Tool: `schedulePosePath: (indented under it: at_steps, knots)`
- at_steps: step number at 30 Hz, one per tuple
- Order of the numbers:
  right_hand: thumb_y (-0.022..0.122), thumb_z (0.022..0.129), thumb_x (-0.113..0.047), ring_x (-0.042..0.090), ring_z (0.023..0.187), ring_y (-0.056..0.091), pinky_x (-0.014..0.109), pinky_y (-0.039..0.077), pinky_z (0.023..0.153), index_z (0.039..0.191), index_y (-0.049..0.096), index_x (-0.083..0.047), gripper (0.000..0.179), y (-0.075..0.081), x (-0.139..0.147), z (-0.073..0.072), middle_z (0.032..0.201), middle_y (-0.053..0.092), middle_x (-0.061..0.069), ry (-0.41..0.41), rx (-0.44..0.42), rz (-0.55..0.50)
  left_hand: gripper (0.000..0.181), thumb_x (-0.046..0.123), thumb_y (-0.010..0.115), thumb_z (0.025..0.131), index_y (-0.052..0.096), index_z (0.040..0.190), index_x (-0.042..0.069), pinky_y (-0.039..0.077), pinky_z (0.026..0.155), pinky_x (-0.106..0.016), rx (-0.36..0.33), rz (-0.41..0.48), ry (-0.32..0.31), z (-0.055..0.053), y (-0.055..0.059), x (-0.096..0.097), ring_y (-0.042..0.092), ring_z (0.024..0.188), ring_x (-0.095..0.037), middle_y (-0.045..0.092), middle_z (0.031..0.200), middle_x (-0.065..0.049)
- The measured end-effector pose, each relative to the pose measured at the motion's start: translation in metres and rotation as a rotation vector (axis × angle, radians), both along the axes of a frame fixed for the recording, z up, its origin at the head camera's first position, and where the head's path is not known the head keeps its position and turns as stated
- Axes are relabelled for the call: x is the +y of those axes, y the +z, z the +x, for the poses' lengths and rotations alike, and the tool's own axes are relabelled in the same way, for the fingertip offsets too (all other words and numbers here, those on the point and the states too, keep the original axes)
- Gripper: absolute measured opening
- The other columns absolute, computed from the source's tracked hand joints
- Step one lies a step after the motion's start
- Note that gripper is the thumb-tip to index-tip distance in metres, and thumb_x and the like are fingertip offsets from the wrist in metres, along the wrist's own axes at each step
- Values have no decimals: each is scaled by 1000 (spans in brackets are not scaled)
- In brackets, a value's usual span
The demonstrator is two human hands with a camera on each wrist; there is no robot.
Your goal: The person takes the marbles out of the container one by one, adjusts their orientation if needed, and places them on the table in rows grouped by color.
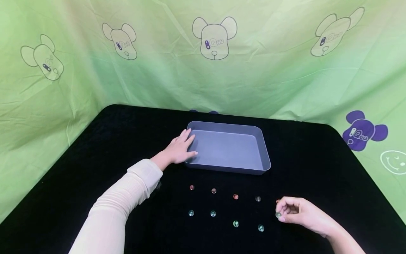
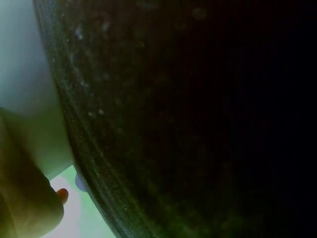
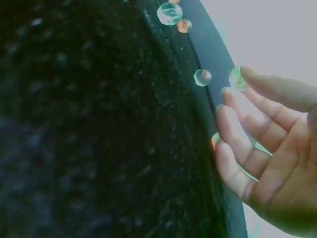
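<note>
My left hand (image 1: 179, 149) rests with fingers spread on the left rim of a grey rectangular tray (image 1: 228, 151). Between thumb and index finger, my right hand (image 1: 299, 213) pinches a clear green glass marble (image 1: 278, 215), also seen in the right wrist view as a green marble (image 3: 237, 78). An orange-red marble (image 1: 277, 201) shows partly behind the right hand's fingers. To the left of that hand lie two rows of marbles. The back row has reddish ones such as this swirled marble (image 1: 235, 197); the front row has greenish ones, among them this marble (image 1: 261, 228).
A black cloth (image 1: 142, 123) covers the table. Green printed fabric (image 1: 253, 81) hangs around its back and sides. The tray stands behind the marble rows, its raised walls facing them. Mostly dark cloth fills the left wrist view.
</note>
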State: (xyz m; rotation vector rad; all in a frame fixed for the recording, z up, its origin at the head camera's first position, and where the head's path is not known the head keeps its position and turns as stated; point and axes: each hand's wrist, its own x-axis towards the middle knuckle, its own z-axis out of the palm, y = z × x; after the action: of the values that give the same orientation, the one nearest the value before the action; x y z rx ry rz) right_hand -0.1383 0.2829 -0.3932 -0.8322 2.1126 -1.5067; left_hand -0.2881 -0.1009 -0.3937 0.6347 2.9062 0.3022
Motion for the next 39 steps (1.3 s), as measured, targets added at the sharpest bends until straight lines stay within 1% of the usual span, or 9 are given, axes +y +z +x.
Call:
schedulePosePath:
  at_steps: [4, 7, 11, 15, 18, 22, 30, 35, 39]
  knots:
    - [54, 77, 8, 6, 69, 54, 25, 44, 60, 86, 55, -3, 14, -3, 3, 3, 78, 57, -4, 16, -7, -13, 70, 49, 41, 86, 16, 139, 12, 12, 99, -42, -8, 3, 3, 1, 0, 0, -8, 129, -19, -2, 144, -7]
    - [54, 77, 10, 7, 68, 55, 25, 44, 57, 86, 55, -2, 15, -6, 4, 6, 77, 58, -3, 31, -1, -21, 70, 50, 40, 86, 16, 139, 12, 12, 99, -41, -14, -4, 6, 1, -1, -1, -9, 129, -18, -3, 144, -7]
    - [54, 75, 13, 9, 67, 56, 25, 45, 56, 86, 55, -2, 19, -10, 4, 9, 76, 58, 2, 54, 58, -19, 70, 50, 40, 86, 16, 139, 12, 12, 99, -42, -13, -3, 3, 1, -1, -1, -9, 129, -18, -3, 144, -7]
    - [55, 73, 13, 9, 65, 56, 25, 45, 55, 84, 55, -6, 23, -10, 4, 13, 74, 58, 1, 46, 106, 30, 70, 49, 40, 86, 16, 139, 12, 12, 99, -42, -13, 1, 2, 2, -1, -1, -9, 129, -18, -2, 144, -7]
    - [58, 71, 12, 7, 62, 55, 24, 44, 52, 82, 55, -10, 25, -8, 3, 15, 72, 56, -5, 40, 131, 83, 70, 49, 40, 86, 16, 139, 12, 12, 99, -42, -13, -1, 3, 2, -1, -2, -9, 129, -18, -2, 144, -7]
    - [60, 67, 11, 1, 58, 50, 22, 42, 48, 78, 55, -12, 27, -8, 2, 17, 70, 52, -11, 36, 165, 132, 70, 49, 40, 86, 16, 139, 12, 12, 99, -42, -15, -3, 5, 2, -1, -3, -9, 129, -18, -2, 144, -7]
    - [64, 61, 10, -3, 54, 43, 20, 37, 42, 72, 52, -12, 27, -10, 0, 17, 64, 48, -11, 15, 231, 188, 70, 49, 40, 86, 16, 139, 11, 12, 99, -42, -16, -4, 4, 3, 1, -4, -8, 129, -19, -3, 144, -8]
    - [65, 62, 10, -2, 55, 45, 20, 38, 43, 75, 52, -12, 28, -9, 0, 17, 66, 48, -9, 28, 241, 184, 70, 49, 40, 86, 17, 139, 11, 13, 99, -42, -7, -7, 2, 3, 1, -4, -7, 129, -20, -2, 144, -8]
    - [63, 67, 9, 2, 60, 50, 22, 41, 47, 86, 55, -7, 26, -7, 7, 14, 72, 52, -5, 69, 170, 142, 70, 50, 39, 86, 17, 139, 11, 13, 99, -42, 12, -23, -6, 2, 1, -4, -6, 129, -21, -1, 144, -8]
